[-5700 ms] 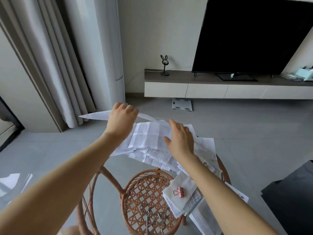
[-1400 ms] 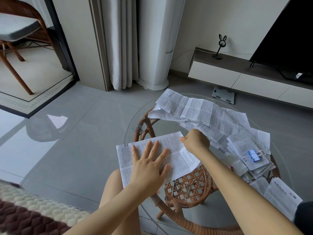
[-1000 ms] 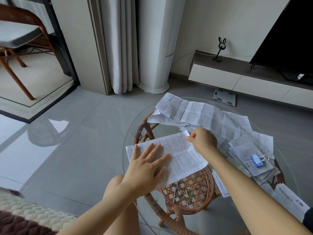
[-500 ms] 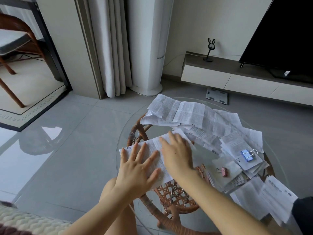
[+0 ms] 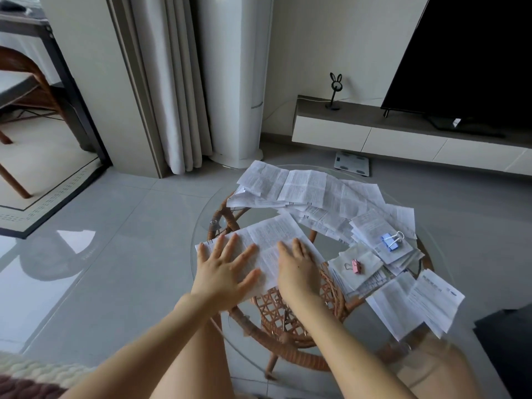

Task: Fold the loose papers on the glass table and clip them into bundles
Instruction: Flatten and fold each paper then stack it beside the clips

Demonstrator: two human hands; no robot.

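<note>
While both palms lie flat on the glass table [image 5: 259, 214], the left hand [image 5: 227, 272] spreads its fingers wide over the near left part of a printed sheet [image 5: 273, 234]. The right hand [image 5: 299, 269] presses just beside it with fingers straight and close together. Neither hand pinches anything. The sheet lies at the near left of the tabletop, above the wicker base [image 5: 276, 312]. To the right, a few loose sheets [image 5: 417, 300] lie at the near right edge. Just beyond them sits a small bundle [image 5: 368, 260] held by a pink clip [image 5: 356, 266], partly overlapped by a larger bundle [image 5: 371, 228] with a blue clip [image 5: 390, 242]. An unfolded pile of papers [image 5: 305, 188] covers the far side of the glass. Past the table, a bathroom scale [image 5: 352, 164] lies on the floor before a low cabinet [image 5: 374, 133] carrying a television [image 5: 475, 53].
</note>
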